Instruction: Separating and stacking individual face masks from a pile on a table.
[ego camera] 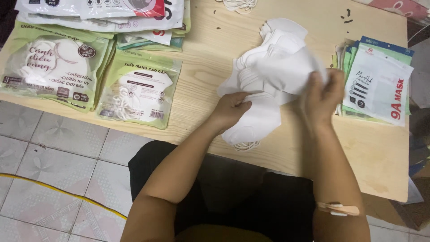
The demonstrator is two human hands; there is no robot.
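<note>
Masks (273, 71) — a loose white heap of them — lie on the wooden worktop (376, 157) just beyond the person's two hands, toward the middle and a little to the right. The left hand (230, 110) pinches the near left edge of the heap, its grip closed on a fold of white fabric. The right hand (320, 96) has its grip closed on the right side of one mask, lifted slightly over the others. An ear loop (246, 145) trails out from under the nearest mask at the worktop's near edge.

On the far left lie green pouches (141, 92), already filled with white masks, and beyond them more packets (103, 11) in white. To the right, just beside the right hand, sits a stack of flat pouches (378, 83), seemingly unfilled, white on top with green and blue ones under it.

By the look of it, the step in hand is sorting — gathering or separating a set of masks from the heap, with both hands busy squaring the edges. A next move would seem to call for keeping the picked masks aligned and their loops tucked, with one hand freed for the flat pouches at the right. How many masks each hand holds cannot be told.
</note>
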